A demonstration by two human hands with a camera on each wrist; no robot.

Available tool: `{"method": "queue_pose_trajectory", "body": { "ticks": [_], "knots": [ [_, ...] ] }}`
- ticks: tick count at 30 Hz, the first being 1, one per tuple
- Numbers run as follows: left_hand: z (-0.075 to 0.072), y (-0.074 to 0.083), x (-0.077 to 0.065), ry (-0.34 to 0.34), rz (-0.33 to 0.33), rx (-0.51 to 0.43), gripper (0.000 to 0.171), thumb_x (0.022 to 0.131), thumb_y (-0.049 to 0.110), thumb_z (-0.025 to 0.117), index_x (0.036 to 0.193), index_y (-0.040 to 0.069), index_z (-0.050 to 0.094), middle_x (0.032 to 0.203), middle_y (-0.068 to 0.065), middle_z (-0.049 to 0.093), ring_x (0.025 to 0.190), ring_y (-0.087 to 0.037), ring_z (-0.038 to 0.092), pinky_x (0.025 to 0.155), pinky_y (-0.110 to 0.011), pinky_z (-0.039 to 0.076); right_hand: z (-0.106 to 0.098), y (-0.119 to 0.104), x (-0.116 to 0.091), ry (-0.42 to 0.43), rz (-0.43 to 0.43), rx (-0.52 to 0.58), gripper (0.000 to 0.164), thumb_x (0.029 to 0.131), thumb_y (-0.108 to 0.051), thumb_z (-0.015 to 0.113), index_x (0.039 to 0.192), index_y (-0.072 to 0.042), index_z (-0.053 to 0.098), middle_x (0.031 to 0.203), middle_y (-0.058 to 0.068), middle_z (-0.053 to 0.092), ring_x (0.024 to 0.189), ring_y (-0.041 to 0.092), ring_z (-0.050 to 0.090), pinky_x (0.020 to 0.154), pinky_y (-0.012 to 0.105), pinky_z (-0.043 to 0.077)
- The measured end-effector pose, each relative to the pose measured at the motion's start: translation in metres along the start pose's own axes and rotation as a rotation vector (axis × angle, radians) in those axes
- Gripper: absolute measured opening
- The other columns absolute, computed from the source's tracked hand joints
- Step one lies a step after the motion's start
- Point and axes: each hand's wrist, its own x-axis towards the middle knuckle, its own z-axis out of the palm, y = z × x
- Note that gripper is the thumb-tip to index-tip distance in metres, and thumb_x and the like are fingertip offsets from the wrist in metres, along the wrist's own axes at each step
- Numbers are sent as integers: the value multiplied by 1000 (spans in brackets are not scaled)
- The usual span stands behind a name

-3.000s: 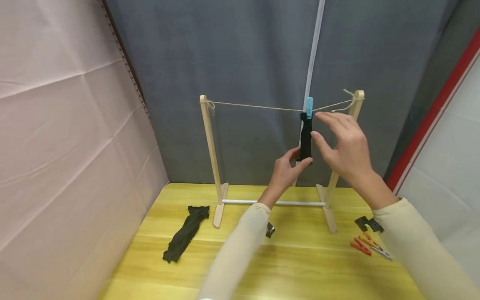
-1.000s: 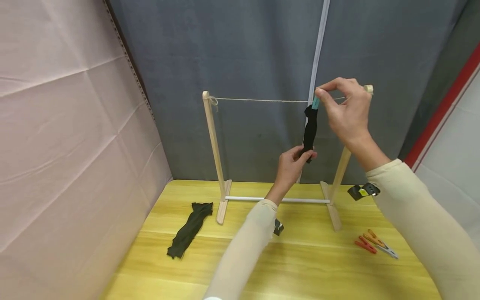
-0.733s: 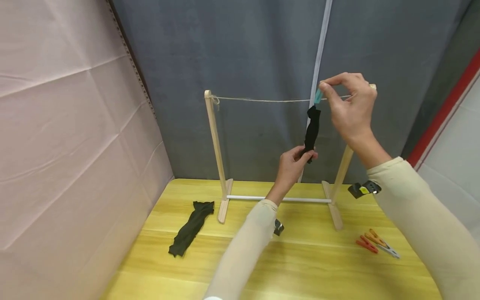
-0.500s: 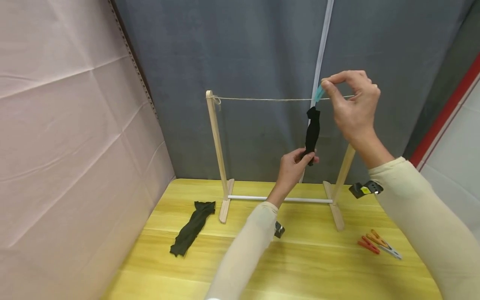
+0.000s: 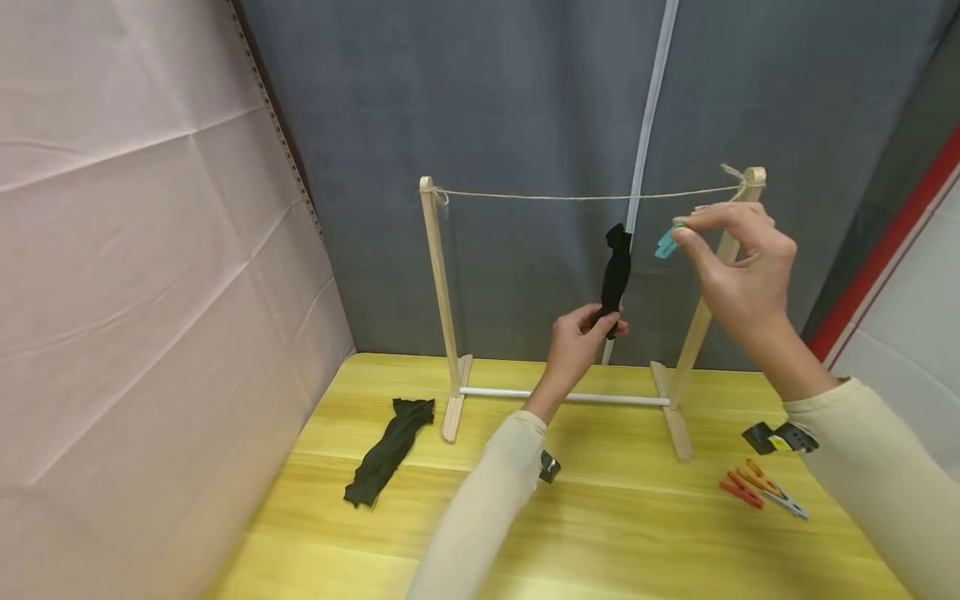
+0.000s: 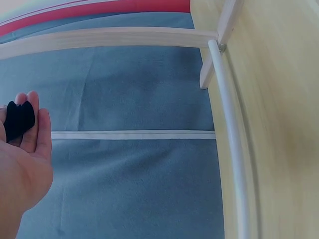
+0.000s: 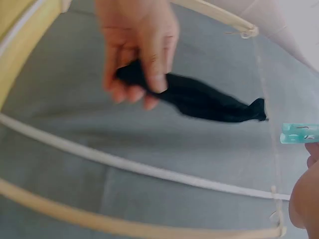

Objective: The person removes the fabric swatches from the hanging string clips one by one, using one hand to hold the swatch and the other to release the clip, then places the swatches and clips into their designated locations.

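My left hand [image 5: 572, 348] grips the lower end of a long, narrow piece of black cloth [image 5: 617, 265] between thumb and fingers. The cloth stands up from the hand, its bunched top end a little below the string [image 5: 540, 198] of a wooden rack. To its right, my right hand [image 5: 750, 271] pinches a light blue clothespin [image 5: 666, 242] by one end, apart from both cloth and string. In the right wrist view the left hand's thumb presses on the cloth [image 7: 209, 102], and the clothespin [image 7: 299, 133] shows at the right edge.
Wooden posts [image 5: 441, 292] and a white bottom bar [image 5: 622, 401] form the rack on the yellow table [image 5: 600, 533]. A second dark cloth [image 5: 390, 450] lies at left. Red [image 5: 741, 490], orange [image 5: 757, 477] and grey clothespins [image 5: 786, 502] lie at right. A grey curtain [image 5: 525, 100] hangs behind.
The blue clothespin, earlier clipped on the string with the cloth, has come off and moved right and down in the right hand. The cloth's top has dropped from the string, held by the left hand.
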Motion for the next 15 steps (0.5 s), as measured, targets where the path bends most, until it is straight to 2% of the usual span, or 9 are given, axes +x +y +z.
{"method": "queue_pose_trajectory", "body": {
  "ticks": [1,5,7,8,10,12,15],
  "knots": [
    [-1,-1,-1,6,-1,8,35,105,34,68,123,5,76,104,-11,83,94,-6,79,98,-21,59,-4,3,-6,-10,7,-15,16,83,14,81,99,10,79,99,-33,70,100,-12,57,95,17,41],
    [-5,-6,-7,36,-16,40,31,103,36,70,118,10,78,102,-7,83,94,-5,79,96,-20,59,-21,18,-30,-51,56,-92,24,79,12,85,102,6,81,97,-36,68,98,-16,55,95,13,38],
    [-8,-8,-12,46,-23,33,30,103,37,69,118,12,78,102,-6,83,94,-7,79,97,-21,59,-30,27,-42,-79,95,-130,26,77,10,87,101,3,81,95,-36,68,97,-17,55,96,12,37],
    [-9,-10,-14,50,-21,25,30,103,37,69,119,12,78,103,-7,83,95,-7,79,98,-21,59,-34,31,-49,-100,122,-152,25,78,8,88,102,2,82,95,-41,62,97,-18,54,96,11,36],
    [-11,-12,-19,61,-18,0,32,104,35,68,121,10,77,104,-9,83,96,-10,80,100,-24,60,-43,38,-61,-153,181,-195,22,80,1,90,101,-1,82,96,-39,62,98,-20,53,97,10,33],
    [-13,-14,-23,73,-7,-19,32,105,34,68,123,8,77,104,-11,82,96,-13,80,100,-25,60,-53,47,-74,-223,252,-246,21,83,-9,90,102,-5,82,99,-30,66,100,-17,53,99,16,35],
    [-15,-19,-28,86,-2,-36,31,105,32,67,123,8,76,104,-13,82,96,-16,81,99,-27,61,-68,56,-93,-376,381,-323,28,91,-28,86,108,-7,80,111,-5,73,112,7,62,103,37,45]
  ]
}}
